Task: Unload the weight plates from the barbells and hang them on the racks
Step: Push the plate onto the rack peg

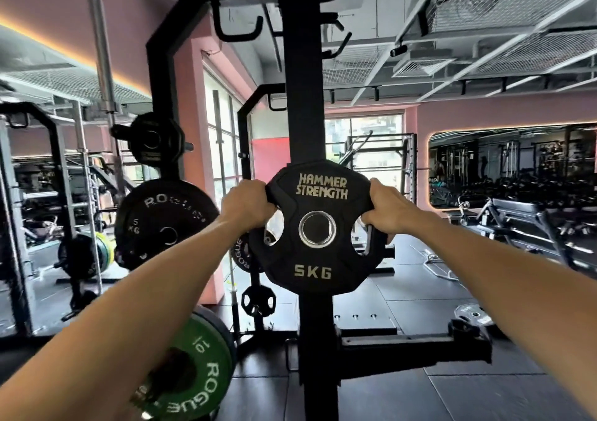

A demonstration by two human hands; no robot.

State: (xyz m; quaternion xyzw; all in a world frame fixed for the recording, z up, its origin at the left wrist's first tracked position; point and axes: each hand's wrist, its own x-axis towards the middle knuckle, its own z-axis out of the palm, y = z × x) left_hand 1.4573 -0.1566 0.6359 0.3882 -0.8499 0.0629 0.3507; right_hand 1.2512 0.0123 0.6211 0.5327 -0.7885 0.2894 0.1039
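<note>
Fingers (271,202) of both hands are curling through the plate's (318,270) side cutouts, left hand (247,206) at 9 o'clock, right hand (389,212) at 3, keeping it upright, facing the post (302,97), probably lining its hole with a peg I cannot see.

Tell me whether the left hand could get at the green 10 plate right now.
Probably not yet: the left hand grips the 5 kg plate together with the right hand. The green 10 plate hangs low under the left forearm, nothing blocking it.
</note>
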